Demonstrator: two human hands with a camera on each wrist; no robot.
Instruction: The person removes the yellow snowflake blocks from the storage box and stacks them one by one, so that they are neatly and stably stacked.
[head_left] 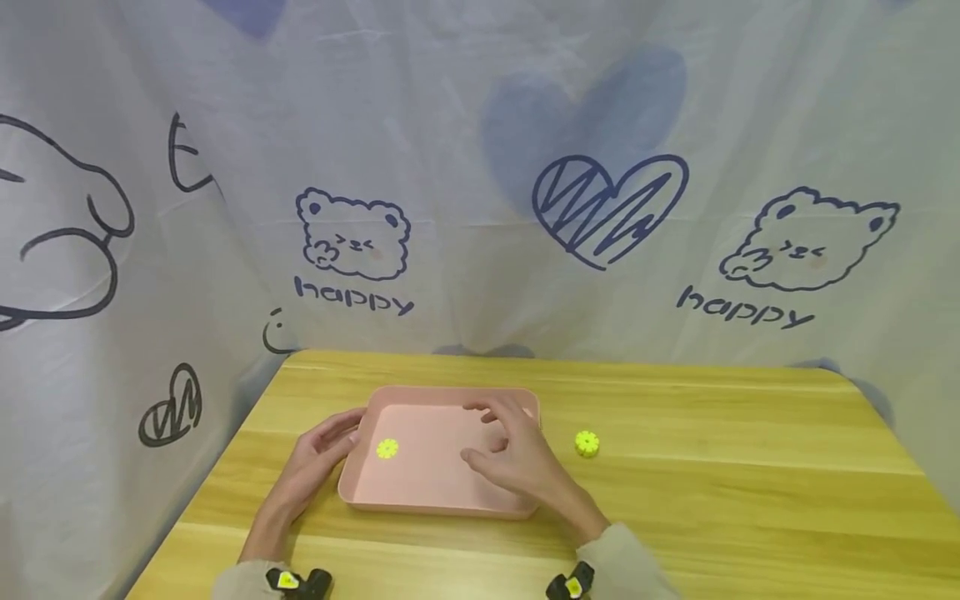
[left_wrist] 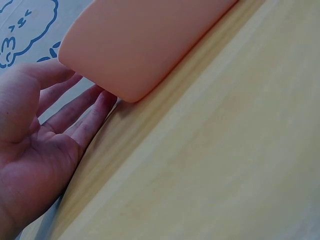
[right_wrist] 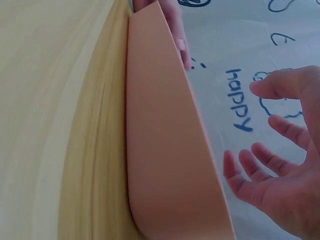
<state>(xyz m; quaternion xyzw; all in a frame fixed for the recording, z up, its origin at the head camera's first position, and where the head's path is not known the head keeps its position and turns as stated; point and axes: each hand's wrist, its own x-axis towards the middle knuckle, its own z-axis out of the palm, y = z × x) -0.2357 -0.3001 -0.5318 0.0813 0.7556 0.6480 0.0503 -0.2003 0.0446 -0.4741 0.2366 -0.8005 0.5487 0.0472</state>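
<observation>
A shallow pink tray (head_left: 431,479) lies on the wooden table. Inside it, towards the left end, is a small yellow-green flower-shaped disc (head_left: 387,449). My left hand (head_left: 313,462) rests against the tray's left wall, its fingertips at the outer side in the left wrist view. Above the right half of the tray hovers my right hand (head_left: 517,454), fingers spread and thumb apart, with nothing between them. In the right wrist view this hand (right_wrist: 285,170) is higher than the tray's rim. A second yellow-green flower-shaped piece (head_left: 587,443), thicker looking, sits on the table right of the tray.
The wooden table (head_left: 735,500) stretches to the right and in front of the tray. Behind and to the left hangs a pale curtain (head_left: 465,167) printed with hearts, bears and the word "happy". Black bands with a small device (head_left: 300,582) circle both wrists.
</observation>
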